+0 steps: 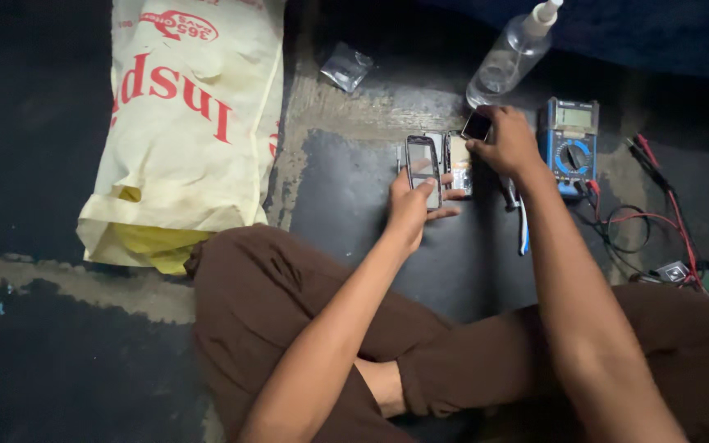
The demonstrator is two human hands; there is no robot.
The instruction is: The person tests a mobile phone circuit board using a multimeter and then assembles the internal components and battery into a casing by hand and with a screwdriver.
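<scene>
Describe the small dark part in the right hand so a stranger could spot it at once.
Start at the blue multimeter on the dark floor and look just left of it, below the clear pump bottle. There the right hand pinches a small dark rectangular part above the opened phone body. Unlike the long phone frame in the left hand, it is short and squarish.

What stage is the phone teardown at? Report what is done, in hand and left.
Done: the opened phone body lies on the floor with its insides exposed. In hand: the left hand holds the screen frame; the right hand pinches a small dark part. Left: nothing is reassembled; the multimeter sits unused alongside.
</scene>
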